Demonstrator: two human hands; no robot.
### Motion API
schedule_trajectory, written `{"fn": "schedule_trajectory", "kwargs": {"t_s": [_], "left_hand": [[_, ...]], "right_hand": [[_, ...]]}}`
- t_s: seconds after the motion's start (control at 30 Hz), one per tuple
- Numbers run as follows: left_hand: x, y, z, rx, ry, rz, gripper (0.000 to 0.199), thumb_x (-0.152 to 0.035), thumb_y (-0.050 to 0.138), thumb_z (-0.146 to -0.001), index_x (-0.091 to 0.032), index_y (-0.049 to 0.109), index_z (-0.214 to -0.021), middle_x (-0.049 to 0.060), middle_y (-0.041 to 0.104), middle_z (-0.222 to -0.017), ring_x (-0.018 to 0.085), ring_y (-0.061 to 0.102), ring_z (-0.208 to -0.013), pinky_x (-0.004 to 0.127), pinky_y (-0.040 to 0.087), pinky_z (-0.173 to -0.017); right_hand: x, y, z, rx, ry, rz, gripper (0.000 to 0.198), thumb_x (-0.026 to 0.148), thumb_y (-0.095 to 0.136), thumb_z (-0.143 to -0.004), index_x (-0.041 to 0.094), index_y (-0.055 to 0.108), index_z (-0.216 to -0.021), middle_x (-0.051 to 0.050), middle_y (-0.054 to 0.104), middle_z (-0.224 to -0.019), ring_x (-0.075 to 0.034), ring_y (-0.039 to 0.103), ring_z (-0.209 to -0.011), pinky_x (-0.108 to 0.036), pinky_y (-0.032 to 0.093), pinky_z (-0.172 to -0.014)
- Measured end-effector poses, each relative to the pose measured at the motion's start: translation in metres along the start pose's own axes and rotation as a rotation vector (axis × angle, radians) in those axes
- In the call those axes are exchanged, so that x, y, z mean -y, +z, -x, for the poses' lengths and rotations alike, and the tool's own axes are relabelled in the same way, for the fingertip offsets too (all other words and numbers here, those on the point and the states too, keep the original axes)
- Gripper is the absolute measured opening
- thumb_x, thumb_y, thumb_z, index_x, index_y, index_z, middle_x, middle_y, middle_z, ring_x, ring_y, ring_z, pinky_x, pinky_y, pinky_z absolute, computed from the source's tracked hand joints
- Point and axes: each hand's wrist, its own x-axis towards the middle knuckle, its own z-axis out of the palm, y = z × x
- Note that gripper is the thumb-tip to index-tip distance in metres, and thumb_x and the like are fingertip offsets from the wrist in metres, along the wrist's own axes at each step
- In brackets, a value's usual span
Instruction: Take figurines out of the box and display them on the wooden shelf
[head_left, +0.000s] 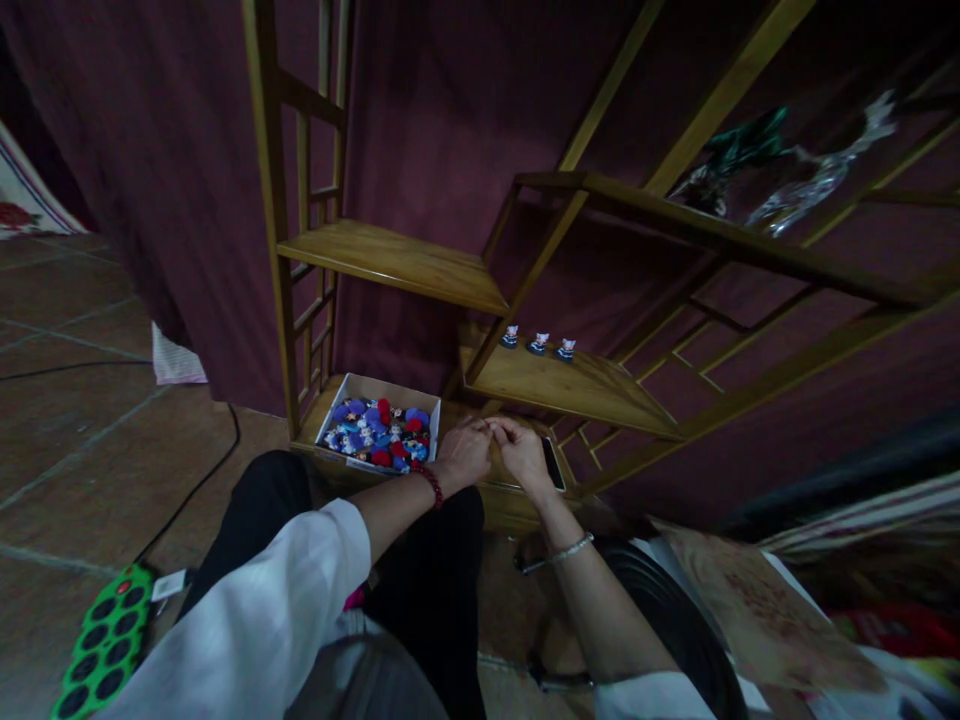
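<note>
My left hand (pixel 463 452) and right hand (pixel 521 452) met fingertip to fingertip over the lowest wooden shelf (pixel 501 498); whether either grip held anything, I could not tell. The white cardboard box of small colourful figurines (pixel 379 433) sat just beside my left hand; three small figurines (pixel 537 343) stood on the shelf above.

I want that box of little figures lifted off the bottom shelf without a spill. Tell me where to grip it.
Grip the white box by its two short side walls, coming from above and in front. It lies flat and open-topped, heaped with small figures, so keep it level. The shelf post stands close by its left corner; the left hand is nearest.

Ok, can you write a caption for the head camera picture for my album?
Two hands, left hand and right hand, meet beside a box of colourful figurines under a wooden shelf.
</note>
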Motion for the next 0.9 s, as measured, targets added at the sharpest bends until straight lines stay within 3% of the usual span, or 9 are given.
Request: {"fn": "schedule_trajectory", "kwargs": {"t_s": [0.6,0.9], "left_hand": [[0.070,0.011,0.056,0.078,-0.239,-0.083,0.032,-0.006,0.041,-0.072,-0.012,0.059,-0.098,0.010,0.058,-0.100,0.017,0.052,-0.098,0.028,0.044,-0.087],[0.095,0.017,0.076,0.125,-0.320,-0.087,0.033,-0.003,0.042,-0.069,-0.011,0.058,-0.098,0.010,0.058,-0.105,0.017,0.050,-0.103,0.028,0.041,-0.090]], "right_hand": [[0.007,0.105,0.020,0.169,0.029,0.017,0.029,0.018,0.040,-0.079,0.025,0.065,-0.092,-0.002,0.068,-0.094,-0.016,0.063,-0.085,-0.029,0.048,-0.080],[0.012,0.140,0.024,0.232,0.050,-0.020,0.029,0.016,0.041,-0.079,0.026,0.066,-0.089,0.000,0.068,-0.093,-0.014,0.062,-0.088,-0.026,0.046,-0.083]]}}
